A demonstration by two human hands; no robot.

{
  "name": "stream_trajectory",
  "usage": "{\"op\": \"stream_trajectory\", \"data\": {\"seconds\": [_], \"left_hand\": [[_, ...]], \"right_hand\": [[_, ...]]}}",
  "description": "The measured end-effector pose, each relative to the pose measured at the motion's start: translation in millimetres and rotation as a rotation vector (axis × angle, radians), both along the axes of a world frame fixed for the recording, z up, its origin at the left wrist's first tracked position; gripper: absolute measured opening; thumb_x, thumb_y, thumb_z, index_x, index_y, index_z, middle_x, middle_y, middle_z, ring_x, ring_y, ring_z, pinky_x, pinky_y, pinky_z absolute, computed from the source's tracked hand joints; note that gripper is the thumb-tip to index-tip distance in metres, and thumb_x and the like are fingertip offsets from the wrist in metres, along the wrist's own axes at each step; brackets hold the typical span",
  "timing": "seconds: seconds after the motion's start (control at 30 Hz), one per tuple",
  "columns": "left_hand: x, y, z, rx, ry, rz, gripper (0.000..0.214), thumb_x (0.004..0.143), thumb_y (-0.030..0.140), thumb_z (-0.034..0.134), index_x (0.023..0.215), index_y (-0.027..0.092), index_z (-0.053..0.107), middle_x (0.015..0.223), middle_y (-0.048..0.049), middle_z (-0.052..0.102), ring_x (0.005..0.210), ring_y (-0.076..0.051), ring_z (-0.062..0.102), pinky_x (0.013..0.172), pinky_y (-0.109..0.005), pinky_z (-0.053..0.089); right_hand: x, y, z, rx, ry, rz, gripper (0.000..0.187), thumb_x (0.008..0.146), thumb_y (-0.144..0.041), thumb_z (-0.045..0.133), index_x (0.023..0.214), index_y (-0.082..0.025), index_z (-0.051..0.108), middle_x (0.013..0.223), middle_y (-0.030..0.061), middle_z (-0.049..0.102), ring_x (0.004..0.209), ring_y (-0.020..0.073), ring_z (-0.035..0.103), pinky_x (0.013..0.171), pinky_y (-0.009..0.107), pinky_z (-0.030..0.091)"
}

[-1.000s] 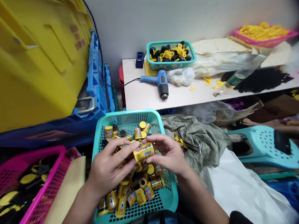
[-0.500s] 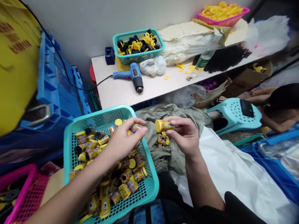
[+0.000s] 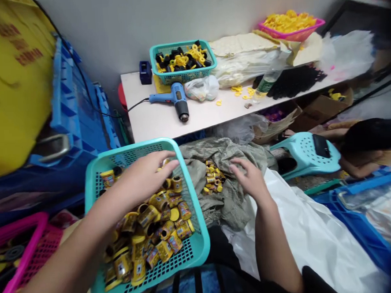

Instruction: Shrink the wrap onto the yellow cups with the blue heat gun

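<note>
A teal basket (image 3: 196,246) in front of me holds several small yellow labelled canisters (image 3: 153,220). My left hand (image 3: 146,176) reaches into the basket's far part, fingers curled over the canisters. My right hand (image 3: 250,178) hovers over an olive-green cloth (image 3: 226,162), fingers spread and empty. Just left of that hand, a small pile of yellow canisters (image 3: 212,181) lies on the cloth.
A white table (image 3: 160,117) behind carries a blue heat gun (image 3: 178,101), a teal basket of black and yellow parts (image 3: 182,61) and a pink tray (image 3: 290,25). Pink basket (image 3: 19,245) at left, yellow and blue crates beyond. Another person sits low at right near a teal stool (image 3: 307,155).
Both hands held one canister a second ago. My right hand then carried it right and set it on the cloth pile; it is now empty. My left hand went back into the basket.
</note>
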State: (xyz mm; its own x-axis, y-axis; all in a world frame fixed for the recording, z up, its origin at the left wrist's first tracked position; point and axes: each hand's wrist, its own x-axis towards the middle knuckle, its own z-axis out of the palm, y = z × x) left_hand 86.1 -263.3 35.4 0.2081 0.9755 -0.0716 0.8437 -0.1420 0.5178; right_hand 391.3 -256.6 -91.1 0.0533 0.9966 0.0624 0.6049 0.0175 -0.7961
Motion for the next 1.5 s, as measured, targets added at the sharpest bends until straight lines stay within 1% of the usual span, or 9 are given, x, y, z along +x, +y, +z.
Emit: {"op": "stream_trajectory", "data": {"seconds": [0.13, 0.23, 0.3, 0.5, 0.67, 0.83, 1.0, 1.27, 1.5], "left_hand": [[-82.1, -44.6, -14.5, 0.144, 0.219, 0.365, 0.041, 0.092, 0.050, 0.043, 0.096, 0.021, 0.071, 0.095, -0.0103, 0.075, 0.086, -0.029, 0.068, 0.077, -0.040, 0.052], [-116.0, -58.4, -38.9, 0.279, 0.351, 0.369, 0.036, 0.094, 0.036, 0.042, 0.110, 0.017, 0.068, 0.115, -0.0143, 0.071, 0.104, -0.031, 0.063, 0.092, -0.044, 0.048], [-121.8, -55.7, -49.9, 0.277, 0.460, 0.313, 0.038, 0.094, 0.029, 0.041, 0.122, 0.018, 0.063, 0.127, -0.0134, 0.066, 0.112, -0.032, 0.058, 0.094, -0.045, 0.046], [-106.1, -40.2, -45.9, 0.104, 0.682, 0.285, 0.039, 0.087, 0.023, 0.053, 0.123, 0.013, 0.062, 0.115, -0.0197, 0.065, 0.108, -0.038, 0.055, 0.080, -0.046, 0.050], [-115.7, -47.9, -47.5, 0.121, 0.539, 0.380, 0.030, 0.083, 0.027, 0.062, 0.110, 0.014, 0.061, 0.112, -0.0170, 0.060, 0.103, -0.033, 0.060, 0.080, -0.040, 0.051], [-116.5, -70.8, -45.7, 0.012, -0.270, 0.575, 0.032, 0.083, 0.043, 0.062, 0.107, 0.022, 0.058, 0.093, -0.0028, 0.067, 0.067, -0.018, 0.065, 0.062, -0.030, 0.053], [-93.6, -93.0, -22.5, -0.198, -0.825, 0.436, 0.049, 0.082, 0.049, 0.065, 0.122, 0.021, 0.055, 0.089, -0.0031, 0.069, 0.070, -0.016, 0.069, 0.066, -0.028, 0.057], [-82.8, -98.3, -18.6, -0.086, -0.985, 0.396, 0.032, 0.077, 0.027, 0.076, 0.107, 0.020, 0.064, 0.109, -0.0081, 0.072, 0.090, -0.019, 0.072, 0.074, -0.027, 0.061], [-76.8, -98.2, -22.0, 0.035, -0.977, 0.349, 0.028, 0.075, 0.014, 0.076, 0.101, 0.021, 0.067, 0.113, -0.0053, 0.074, 0.103, -0.018, 0.071, 0.086, -0.026, 0.060]], "right_hand": [[-56.2, 18.7, 37.5, 0.082, 0.061, 0.111, 0.057, 0.086, -0.061, 0.046, 0.112, -0.014, 0.066, 0.114, 0.0088, 0.059, 0.102, 0.0116, 0.056, 0.099, 0.030, 0.046], [-136.6, 30.5, 69.2, 0.103, -0.040, 0.541, 0.042, 0.094, -0.047, 0.043, 0.116, -0.018, 0.065, 0.119, 0.0044, 0.058, 0.113, 0.0102, 0.053, 0.108, 0.030, 0.042], [-196.7, 35.0, 78.8, -0.004, -0.233, 0.830, 0.039, 0.099, -0.038, 0.036, 0.125, -0.021, 0.059, 0.126, 0.0027, 0.054, 0.123, 0.0105, 0.047, 0.116, 0.034, 0.037], [-296.7, 52.3, 53.1, -0.187, -0.411, 0.991, 0.043, 0.093, -0.042, 0.052, 0.117, -0.007, 0.057, 0.113, 0.0096, 0.053, 0.114, 0.0097, 0.050, 0.106, 0.031, 0.048], [-265.5, 54.5, 51.7, -0.153, -0.299, 0.980, 0.035, 0.085, -0.026, 0.056, 0.118, -0.014, 0.061, 0.115, 0.0086, 0.057, 0.102, 0.0069, 0.055, 0.101, 0.025, 0.049], [-212.9, 25.1, 63.0, -0.135, 0.244, 1.014, 0.047, 0.082, -0.023, 0.050, 0.129, -0.018, 0.055, 0.123, 0.0039, 0.056, 0.098, 0.0024, 0.059, 0.088, 0.016, 0.052], [-192.8, 0.7, 63.1, 0.009, 0.511, 0.969, 0.037, 0.081, -0.029, 0.063, 0.117, -0.018, 0.063, 0.119, 0.0043, 0.057, 0.116, 0.0054, 0.055, 0.104, 0.021, 0.050], [-184.6, -19.2, 57.5, -0.187, 0.772, 0.838, 0.041, 0.076, -0.027, 0.072, 0.111, -0.014, 0.054, 0.116, 0.0052, 0.058, 0.102, 0.0013, 0.061, 0.089, 0.009, 0.055], [-179.7, -19.4, 51.1, -0.068, 0.828, 0.817, 0.033, 0.075, -0.020, 0.073, 0.106, -0.018, 0.063, 0.111, 0.0020, 0.060, 0.108, 0.0016, 0.058, 0.094, 0.013, 0.055]]}}
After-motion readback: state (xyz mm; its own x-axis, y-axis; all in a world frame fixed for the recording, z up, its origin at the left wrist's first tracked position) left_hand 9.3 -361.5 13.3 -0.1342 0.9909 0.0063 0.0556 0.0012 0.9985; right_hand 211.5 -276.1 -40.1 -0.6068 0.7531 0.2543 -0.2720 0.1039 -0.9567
